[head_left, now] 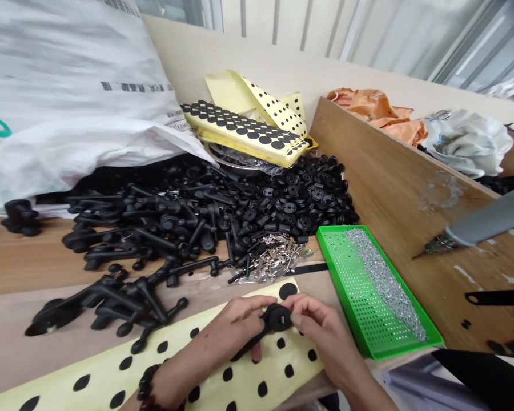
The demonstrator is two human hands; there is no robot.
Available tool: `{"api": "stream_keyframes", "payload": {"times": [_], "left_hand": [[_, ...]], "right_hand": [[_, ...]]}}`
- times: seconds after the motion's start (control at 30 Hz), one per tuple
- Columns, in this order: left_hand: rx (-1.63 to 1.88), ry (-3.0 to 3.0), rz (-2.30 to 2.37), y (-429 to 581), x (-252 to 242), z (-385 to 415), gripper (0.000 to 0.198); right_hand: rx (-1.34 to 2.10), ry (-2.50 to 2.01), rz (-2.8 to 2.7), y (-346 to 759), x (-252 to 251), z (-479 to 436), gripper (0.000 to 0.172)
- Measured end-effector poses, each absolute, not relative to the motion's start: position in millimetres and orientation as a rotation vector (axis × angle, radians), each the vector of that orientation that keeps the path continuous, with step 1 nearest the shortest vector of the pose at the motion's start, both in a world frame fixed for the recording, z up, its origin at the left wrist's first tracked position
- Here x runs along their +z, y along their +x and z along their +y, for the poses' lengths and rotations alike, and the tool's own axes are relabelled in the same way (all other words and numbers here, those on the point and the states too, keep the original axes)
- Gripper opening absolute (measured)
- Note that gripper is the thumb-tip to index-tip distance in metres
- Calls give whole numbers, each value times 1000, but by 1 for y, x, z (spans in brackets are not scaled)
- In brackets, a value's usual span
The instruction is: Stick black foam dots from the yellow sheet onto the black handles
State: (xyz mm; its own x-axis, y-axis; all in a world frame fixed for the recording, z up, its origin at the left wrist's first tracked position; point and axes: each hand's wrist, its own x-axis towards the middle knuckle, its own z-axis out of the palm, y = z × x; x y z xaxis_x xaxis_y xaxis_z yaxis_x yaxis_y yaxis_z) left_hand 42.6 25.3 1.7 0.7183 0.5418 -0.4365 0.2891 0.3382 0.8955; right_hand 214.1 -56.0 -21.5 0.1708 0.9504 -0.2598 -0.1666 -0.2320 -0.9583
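**Inspector:** State of the hands?

**Recorder:** Both are closed in a grip on one piece. The left hand [235,325] and the right hand [321,337] hold a black plastic lever part [276,317] between their fingers, with its round head uppermost. A beaded bracelet [148,382] sits on the left wrist.

**Inspector:** Location of the piece?

**Recorder:** Lower centre of the frame, held just above a yellow backing sheet [244,379] dotted with black adhesive pads, which lies on the desk [8,251].

**Inspector:** Surroundings?

**Recorder:** Right of the hands is a green perforated tray [340,291] holding silver fasteners [385,279]. Above the hands, at centre, lie loose metal clips [268,262] beside a heap of black lever parts [154,228] and round black discs [300,200]. Further yellow pad sheets [244,128] rest on a steel bowl [227,157] at upper centre. A white woven sack [68,97] fills the upper left.
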Motion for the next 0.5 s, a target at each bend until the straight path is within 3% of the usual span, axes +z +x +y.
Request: {"api": "stream_keyframes", "payload": {"times": [0.5], "left_hand": [[149,1272,830,41,5,24,31]], "right_hand": [[1290,-1369,-864,214,-21,-56,14]]}}
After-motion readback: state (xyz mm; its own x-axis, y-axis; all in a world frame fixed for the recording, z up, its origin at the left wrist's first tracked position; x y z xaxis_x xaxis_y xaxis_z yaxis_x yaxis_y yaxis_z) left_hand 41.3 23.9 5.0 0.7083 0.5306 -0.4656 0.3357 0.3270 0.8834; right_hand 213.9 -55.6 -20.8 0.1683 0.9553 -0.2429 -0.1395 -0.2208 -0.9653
